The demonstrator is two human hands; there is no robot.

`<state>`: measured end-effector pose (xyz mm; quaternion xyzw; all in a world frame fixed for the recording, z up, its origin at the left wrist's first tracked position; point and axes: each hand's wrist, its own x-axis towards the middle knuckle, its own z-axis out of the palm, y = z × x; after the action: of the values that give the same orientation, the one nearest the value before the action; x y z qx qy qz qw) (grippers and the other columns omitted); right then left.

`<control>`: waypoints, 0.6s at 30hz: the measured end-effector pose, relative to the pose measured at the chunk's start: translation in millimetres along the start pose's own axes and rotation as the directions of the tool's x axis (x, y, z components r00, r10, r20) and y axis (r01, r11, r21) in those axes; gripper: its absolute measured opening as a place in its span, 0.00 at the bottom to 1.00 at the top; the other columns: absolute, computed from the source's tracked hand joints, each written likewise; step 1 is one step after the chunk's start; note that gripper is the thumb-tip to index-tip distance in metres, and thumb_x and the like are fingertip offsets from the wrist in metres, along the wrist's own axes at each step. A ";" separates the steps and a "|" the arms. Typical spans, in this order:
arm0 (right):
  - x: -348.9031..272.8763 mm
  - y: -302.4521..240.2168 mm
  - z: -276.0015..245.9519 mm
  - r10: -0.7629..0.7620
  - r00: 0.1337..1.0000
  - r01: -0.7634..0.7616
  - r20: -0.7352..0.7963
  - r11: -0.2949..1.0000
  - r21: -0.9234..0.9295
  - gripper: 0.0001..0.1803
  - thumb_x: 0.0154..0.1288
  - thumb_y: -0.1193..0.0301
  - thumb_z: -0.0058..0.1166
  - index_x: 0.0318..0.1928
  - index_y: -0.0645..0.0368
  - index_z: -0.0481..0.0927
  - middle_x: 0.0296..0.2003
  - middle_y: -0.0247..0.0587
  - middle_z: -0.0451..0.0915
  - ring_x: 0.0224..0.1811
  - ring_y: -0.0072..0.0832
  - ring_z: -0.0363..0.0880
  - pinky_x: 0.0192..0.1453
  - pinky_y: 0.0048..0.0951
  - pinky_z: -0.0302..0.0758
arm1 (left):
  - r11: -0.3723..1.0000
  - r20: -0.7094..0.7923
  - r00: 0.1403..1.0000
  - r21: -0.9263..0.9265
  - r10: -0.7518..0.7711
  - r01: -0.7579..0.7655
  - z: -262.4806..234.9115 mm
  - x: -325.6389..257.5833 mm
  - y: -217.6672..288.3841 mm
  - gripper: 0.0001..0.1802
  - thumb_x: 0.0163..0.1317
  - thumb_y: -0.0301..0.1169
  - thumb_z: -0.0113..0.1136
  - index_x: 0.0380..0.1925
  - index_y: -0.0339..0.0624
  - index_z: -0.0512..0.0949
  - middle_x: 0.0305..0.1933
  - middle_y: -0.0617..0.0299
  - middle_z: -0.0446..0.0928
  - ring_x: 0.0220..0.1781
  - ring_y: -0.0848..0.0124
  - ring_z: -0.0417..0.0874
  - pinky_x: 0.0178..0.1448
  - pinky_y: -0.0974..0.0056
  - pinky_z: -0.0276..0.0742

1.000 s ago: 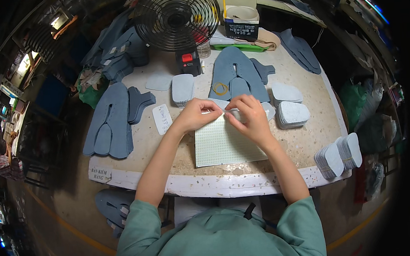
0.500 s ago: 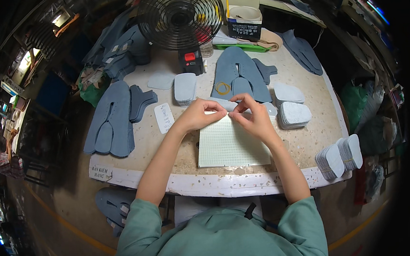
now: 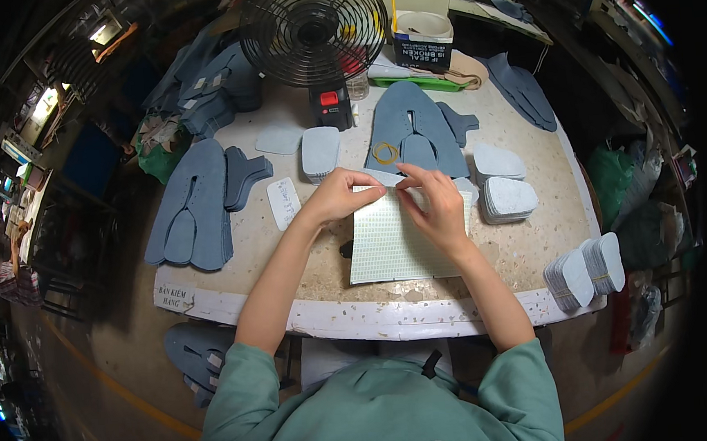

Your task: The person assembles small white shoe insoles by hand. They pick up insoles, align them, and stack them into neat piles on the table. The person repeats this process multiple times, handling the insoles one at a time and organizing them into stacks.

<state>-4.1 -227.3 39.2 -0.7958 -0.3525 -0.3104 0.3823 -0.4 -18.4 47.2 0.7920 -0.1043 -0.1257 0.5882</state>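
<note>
Grey cut piece (image 3: 383, 177), pale and thin, sits pinched between both hands just past the far edge of the gridded mat (image 3: 392, 246) on the table (image 3: 527, 241). The left hand (image 3: 337, 197) grips its near-left end, thumb pressed to forefinger; the right hand (image 3: 434, 207) nips the other end, remaining fingers curled over the mat. To my eye the job wants even tension between the fingertips, with the piece kept flat and square to the grid lines beneath. A stack of grey pads (image 3: 320, 153) lies just beyond the left fingertips.
</note>
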 end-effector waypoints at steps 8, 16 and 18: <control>-0.8 -6.7 2.4 0.151 0.988 -0.146 0.010 0.937 0.316 0.33 0.53 0.86 0.59 0.61 0.54 0.73 0.43 0.41 0.77 0.39 0.28 0.82 0.46 0.29 0.79 | 1.000 0.035 0.999 -0.009 0.030 -0.029 3.9 1.2 -3.8 0.11 0.62 0.31 0.63 0.38 0.33 0.85 0.35 0.63 0.84 0.38 0.80 0.80 0.45 0.73 0.76; 0.0 -8.6 1.0 0.081 0.996 -0.086 0.030 0.959 0.270 0.38 0.50 0.89 0.57 0.64 0.53 0.71 0.48 0.43 0.72 0.42 0.28 0.81 0.44 0.28 0.80 | 0.999 0.025 0.999 -0.001 0.043 -0.043 7.3 1.1 -2.8 0.12 0.60 0.30 0.62 0.39 0.33 0.85 0.34 0.63 0.85 0.37 0.79 0.80 0.45 0.71 0.76; 1.1 -9.1 -0.7 0.042 0.998 -0.055 0.053 0.959 0.276 0.39 0.49 0.90 0.56 0.64 0.53 0.71 0.50 0.44 0.71 0.45 0.30 0.81 0.44 0.30 0.81 | 1.000 0.074 0.997 0.006 0.023 -0.023 7.4 1.1 -3.1 0.11 0.61 0.29 0.61 0.39 0.34 0.85 0.33 0.63 0.85 0.36 0.80 0.80 0.44 0.71 0.76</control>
<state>-10.9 -223.3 44.0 -0.7498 -0.3817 -0.2297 0.4892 -1.7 -24.5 42.0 0.7876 -0.1357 -0.1479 0.5826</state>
